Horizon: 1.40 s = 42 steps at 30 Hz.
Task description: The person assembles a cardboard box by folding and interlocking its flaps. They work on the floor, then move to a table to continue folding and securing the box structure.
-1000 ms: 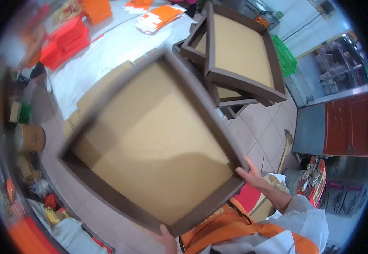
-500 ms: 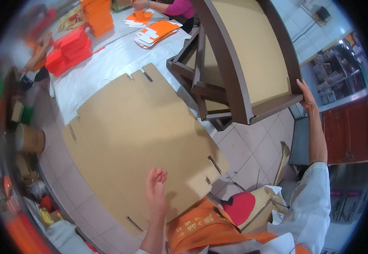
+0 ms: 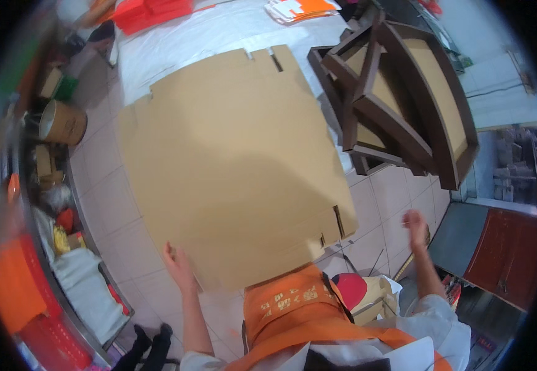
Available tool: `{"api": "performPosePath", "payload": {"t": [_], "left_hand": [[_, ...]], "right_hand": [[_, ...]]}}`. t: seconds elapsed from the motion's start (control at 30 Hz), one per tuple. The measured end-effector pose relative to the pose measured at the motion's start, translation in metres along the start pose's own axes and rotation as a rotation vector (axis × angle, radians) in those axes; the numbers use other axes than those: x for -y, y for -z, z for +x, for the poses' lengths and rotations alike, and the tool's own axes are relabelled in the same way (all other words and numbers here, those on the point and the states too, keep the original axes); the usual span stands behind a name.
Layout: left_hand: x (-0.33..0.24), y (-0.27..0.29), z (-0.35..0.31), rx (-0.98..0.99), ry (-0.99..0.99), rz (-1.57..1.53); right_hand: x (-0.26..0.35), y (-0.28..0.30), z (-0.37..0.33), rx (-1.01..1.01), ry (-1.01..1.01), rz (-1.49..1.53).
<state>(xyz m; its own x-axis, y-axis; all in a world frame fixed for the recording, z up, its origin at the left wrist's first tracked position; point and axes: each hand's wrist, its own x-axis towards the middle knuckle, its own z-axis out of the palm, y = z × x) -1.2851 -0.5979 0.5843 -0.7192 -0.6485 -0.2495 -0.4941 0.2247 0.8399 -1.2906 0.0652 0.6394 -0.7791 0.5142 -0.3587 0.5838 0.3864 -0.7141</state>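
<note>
- Your left hand (image 3: 179,267), lower left of centre in the frame, rests against the near edge of the big flat cardboard sheet (image 3: 231,161); its fingers lie along that edge, and you cannot tell whether they curl around it or only press against it.
- Your right hand (image 3: 414,224), right of centre, hangs free in the air with its fingers loosely spread, holding nothing, blurred, just beside the sheet's lower right corner and not touching it.
- The cardboard sheet fills the middle of the frame, brown and unfolded, with slots and notches cut along its upper edge and near its lower right corner.
- Its upper part lies over the white-covered surface (image 3: 176,43) at the top of the frame; its lower edge reaches down to your orange vest (image 3: 293,309).
- A stack of dark brown box trays (image 3: 404,105) with tan insides stands at the upper right, tilted and piled unevenly, just beside the sheet's right edge.
- Red flat pieces (image 3: 151,12) lie at the top left of the surface, and orange-and-white ones (image 3: 299,8) at the top centre.
- A round cardboard drum (image 3: 63,122) sits on the tiled floor (image 3: 105,204) at the left, near cluttered shelving.
</note>
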Motion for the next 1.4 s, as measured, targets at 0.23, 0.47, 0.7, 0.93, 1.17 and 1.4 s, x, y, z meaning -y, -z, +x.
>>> {"api": "performPosePath", "payload": {"t": [0.23,0.47,0.7,0.93,1.17,1.4], "left_hand": [[0.053,0.012,0.072,-0.061,-0.031,0.738],[0.072,-0.004,0.070,-0.109,-0.080,0.324],[0.072,-0.007,0.068,-0.183,-0.005,0.428],[0.068,-0.005,0.064,-0.199,-0.098,0.469],[0.035,0.006,0.059,-0.095,-0.066,0.295],[0.022,0.010,0.056,-0.092,0.018,0.247]], "right_hand": [[0.131,-0.212,-0.004,0.414,0.427,-0.189],[0.256,-0.144,0.005,-0.245,1.320,-0.380],[0.289,-0.021,0.139,-0.353,0.561,-0.959],[0.319,-0.064,0.105,-0.442,1.014,-0.903],[0.154,-0.205,0.006,0.359,0.801,-0.503],[0.062,-0.244,0.039,0.157,0.020,-0.155]]}}
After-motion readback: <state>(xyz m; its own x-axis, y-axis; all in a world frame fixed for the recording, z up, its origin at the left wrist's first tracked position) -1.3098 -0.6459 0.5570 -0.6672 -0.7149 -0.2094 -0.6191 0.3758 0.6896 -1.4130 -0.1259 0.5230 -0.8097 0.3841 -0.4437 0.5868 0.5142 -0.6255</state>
